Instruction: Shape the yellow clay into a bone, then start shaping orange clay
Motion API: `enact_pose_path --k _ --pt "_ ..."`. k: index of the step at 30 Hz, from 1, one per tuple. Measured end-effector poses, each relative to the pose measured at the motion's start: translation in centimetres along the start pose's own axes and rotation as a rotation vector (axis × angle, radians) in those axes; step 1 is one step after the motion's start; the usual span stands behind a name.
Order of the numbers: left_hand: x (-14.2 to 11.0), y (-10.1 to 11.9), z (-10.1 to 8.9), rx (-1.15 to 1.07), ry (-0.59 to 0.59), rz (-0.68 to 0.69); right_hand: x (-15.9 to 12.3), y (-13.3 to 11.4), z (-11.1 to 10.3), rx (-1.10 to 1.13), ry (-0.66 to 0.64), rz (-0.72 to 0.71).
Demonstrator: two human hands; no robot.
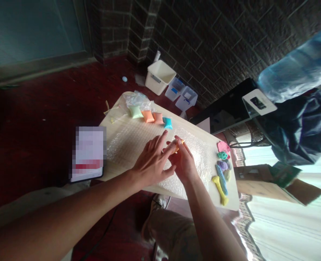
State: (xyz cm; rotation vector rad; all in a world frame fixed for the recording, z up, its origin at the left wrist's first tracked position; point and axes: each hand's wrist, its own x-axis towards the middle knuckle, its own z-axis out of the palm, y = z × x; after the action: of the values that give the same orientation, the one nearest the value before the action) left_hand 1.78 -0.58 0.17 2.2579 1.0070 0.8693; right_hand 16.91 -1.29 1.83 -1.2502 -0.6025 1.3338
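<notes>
My right hand (184, 163) is closed around a small orange piece of modelling clay (180, 144), which is mostly hidden by the fingers. Close beside it, my left hand (154, 159) has its fingers stretched apart. Its index finger reaches to the orange piece; whether it touches, I cannot tell. Both hands are above a sheet of bubble wrap (125, 143) on a pale table. Beyond them lie soft packets in a row: light green (136, 112), orange (148, 116), brownish-orange (158, 117) and blue (167, 123).
At the table's right end are shaped clay pieces: a yellow bone-like one (220, 191), a blue strip (222, 179), a purple lump (222, 165) and a pink piece (223, 146). A blurred-out tablet (88, 154) is at the left edge. Bins (160, 74) stand on the floor behind.
</notes>
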Motion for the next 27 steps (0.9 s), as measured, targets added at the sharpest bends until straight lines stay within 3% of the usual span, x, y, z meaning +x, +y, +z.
enact_pose_path --k 5,10,18,21,24,27 --pt "-0.6 -0.4 0.8 0.118 0.055 0.022 0.0 0.4 0.5 0.000 -0.100 0.056" --pt "-0.8 -0.2 1.0 0.161 0.038 0.057 -0.3 0.6 0.6 -0.021 -0.100 0.048" --pt "-2.8 2.2 1.9 0.277 -0.197 -0.003 1.5 2.0 -1.3 -0.057 0.134 -0.028" --pt "-3.5 2.8 1.7 0.234 -0.233 0.027 2.7 1.9 -2.3 -0.039 0.212 -0.034" --pt "-2.6 2.2 0.6 0.085 -0.156 0.069 3.0 1.4 -3.0 -0.051 0.110 0.002" --pt "-0.6 0.2 -0.4 -0.148 0.023 -0.036 2.5 1.0 -2.9 -0.059 -0.068 0.096"
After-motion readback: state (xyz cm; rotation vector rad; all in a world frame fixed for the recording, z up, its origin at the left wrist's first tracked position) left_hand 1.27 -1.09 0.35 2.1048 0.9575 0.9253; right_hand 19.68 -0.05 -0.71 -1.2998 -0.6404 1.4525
